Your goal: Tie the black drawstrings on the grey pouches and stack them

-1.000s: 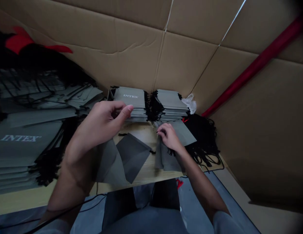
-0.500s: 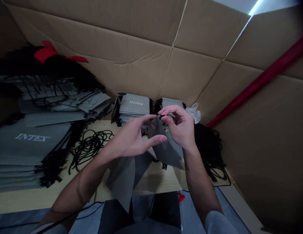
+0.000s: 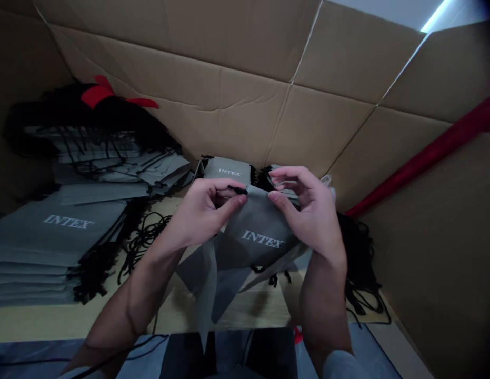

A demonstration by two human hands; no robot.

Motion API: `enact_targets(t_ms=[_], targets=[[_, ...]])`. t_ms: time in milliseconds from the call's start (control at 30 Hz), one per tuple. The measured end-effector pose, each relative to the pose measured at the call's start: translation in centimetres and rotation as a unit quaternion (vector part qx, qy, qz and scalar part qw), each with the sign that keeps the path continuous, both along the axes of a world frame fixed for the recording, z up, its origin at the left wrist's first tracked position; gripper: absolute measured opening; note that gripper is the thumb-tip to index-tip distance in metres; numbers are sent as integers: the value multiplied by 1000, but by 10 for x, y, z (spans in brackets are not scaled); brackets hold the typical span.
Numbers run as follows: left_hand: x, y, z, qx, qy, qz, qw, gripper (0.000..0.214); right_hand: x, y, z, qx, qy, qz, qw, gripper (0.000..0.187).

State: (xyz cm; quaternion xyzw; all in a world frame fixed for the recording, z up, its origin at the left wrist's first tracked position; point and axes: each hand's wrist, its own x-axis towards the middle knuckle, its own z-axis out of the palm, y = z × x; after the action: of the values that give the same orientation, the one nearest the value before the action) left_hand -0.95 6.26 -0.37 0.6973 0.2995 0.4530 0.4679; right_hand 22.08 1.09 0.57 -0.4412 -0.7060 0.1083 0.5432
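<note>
Cord point(image 3: 237, 190) sits pinched in the left hand point(image 3: 201, 213) at the 11 o'clock corner of a gray bag point(image 3: 248, 252), mid-frame; the right hand's point(image 3: 313, 210) grip is unclear. This bag looks unfinished, while the stack point(image 3: 31, 226) at 9 o'clock shows black ends point(image 3: 90, 279).

rear right pouch stack point(image 3: 264, 178) mostly hidden behind right hand point(image 3: 310, 216), clear plastic point(image 3: 327, 181) nearly covered too, left INTEX stack point(image 3: 43, 250) cut by left edge, red pole point(image 3: 426, 155) cropped at right
</note>
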Motion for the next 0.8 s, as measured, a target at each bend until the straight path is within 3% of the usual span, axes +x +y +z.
enact_targets(t_ms=[67,167,300,567,800], targets=[[-5,2,2,-18,-11,20,1000,31,14,-6,4,-15,-70,-59,996,32],[-10,6,5,-38,-32,54,997,33,35,-12,6,-44,-140,-119,982,25],[-12,11,6,-35,-56,72,995,31,54,-12,2,-77,-163,-122,976,13],[-14,16,7,13,-32,110,993,24,53,-17,0,-49,-74,-129,988,16],[-14,21,3,-56,-99,165,980,35,45,-29,12,-46,48,-118,991,23]])
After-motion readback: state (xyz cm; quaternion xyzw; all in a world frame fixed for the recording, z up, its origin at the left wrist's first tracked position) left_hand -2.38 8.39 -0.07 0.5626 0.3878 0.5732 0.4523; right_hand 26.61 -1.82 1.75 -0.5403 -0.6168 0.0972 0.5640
